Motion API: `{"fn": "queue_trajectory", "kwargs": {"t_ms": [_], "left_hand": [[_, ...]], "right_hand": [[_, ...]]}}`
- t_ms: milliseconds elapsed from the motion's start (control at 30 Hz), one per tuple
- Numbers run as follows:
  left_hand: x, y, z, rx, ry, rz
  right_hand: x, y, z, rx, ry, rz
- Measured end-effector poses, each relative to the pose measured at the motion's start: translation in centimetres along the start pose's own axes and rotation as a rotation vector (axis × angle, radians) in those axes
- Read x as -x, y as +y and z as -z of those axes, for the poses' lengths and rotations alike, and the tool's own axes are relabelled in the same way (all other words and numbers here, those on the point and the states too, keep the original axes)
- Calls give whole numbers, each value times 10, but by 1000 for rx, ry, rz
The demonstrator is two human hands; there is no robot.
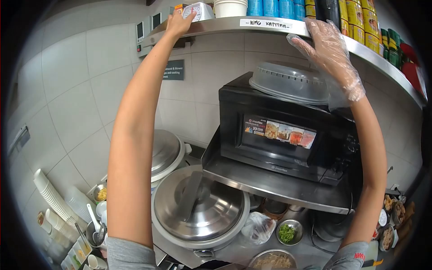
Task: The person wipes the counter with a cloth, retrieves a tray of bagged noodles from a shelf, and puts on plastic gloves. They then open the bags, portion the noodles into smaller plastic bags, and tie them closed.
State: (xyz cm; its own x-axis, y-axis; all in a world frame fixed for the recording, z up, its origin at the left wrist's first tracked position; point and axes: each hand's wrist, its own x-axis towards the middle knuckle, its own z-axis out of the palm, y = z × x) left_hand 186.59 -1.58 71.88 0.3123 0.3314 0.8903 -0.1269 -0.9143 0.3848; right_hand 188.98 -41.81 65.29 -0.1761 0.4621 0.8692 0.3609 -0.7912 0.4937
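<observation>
My bare left hand (179,23) is raised to the steel shelf (216,26). Its thumb is spread from the fingers and overlaps the dial of a white kitchen scale (201,12). My right hand (327,50), in a clear plastic glove, reaches up to the shelf's front edge with its thumb held apart. The fingertips are right below a dark upright cylinder (327,12). Between my hands, a handwritten label (265,24) is stuck to the edge, with white tubs (230,8) and blue cans (271,8) above it.
Beneath the shelf is a black microwave (279,130), topped by a clear plastic cover (290,83). Lidded steel cookers (200,207) stand lower left. A bowl of chopped greens (288,232) and a plastic bag (258,228) sit alongside. Stacked cups (56,198) are at far left, yellow cans (355,15) upper right.
</observation>
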Motion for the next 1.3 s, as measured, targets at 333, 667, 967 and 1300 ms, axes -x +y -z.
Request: {"fn": "queue_trajectory", "kwargs": {"t_ms": [333, 667, 967, 1300], "left_hand": [[-84, -25, -42, -564, -249, 128], [-90, -23, -27, -280, -452, 363], [-84, -32, -26, 61, -454, 390], [-19, -6, -1, -13, 616, 301]], "right_hand": [[4, 12, -20, -76, 37, -23], [-1, -32, 31, -236, -84, -183], [2, -7, -10, -171, 63, -87], [3, 8, -19, -26, 108, -27]]}}
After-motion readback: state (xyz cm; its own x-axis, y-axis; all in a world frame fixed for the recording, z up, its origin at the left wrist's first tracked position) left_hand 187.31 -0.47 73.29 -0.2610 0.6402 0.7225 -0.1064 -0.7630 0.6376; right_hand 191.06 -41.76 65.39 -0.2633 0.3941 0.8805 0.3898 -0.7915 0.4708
